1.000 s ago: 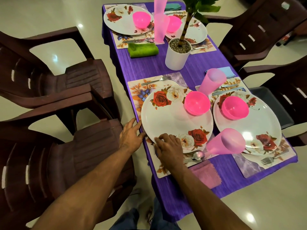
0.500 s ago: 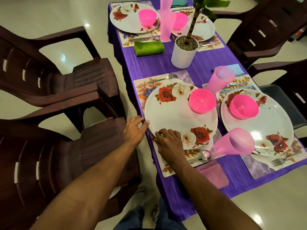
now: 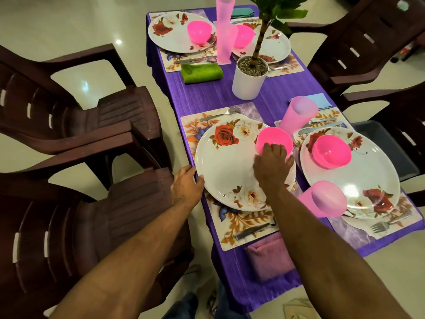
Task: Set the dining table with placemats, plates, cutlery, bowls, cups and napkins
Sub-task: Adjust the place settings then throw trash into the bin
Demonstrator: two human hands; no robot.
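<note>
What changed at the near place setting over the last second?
The right hand left the near rim of the white floral plate and reached across it to the bright pink plastic bowl, fingers now on its near side. That uncovered cutlery on the floral placemat. The left hand stayed at the plate's left edge; plate and bowl kept their places.

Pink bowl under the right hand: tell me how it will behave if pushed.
The pink bowl looks like thin plastic, so probably light. It sits on a glossy plate, so it may slide easily. Its rounded shape might rock or tip under the right hand.

Hands [image 3: 272, 163] on bowl [image 3: 273, 139] (plate [image 3: 227, 164] too)
</note>
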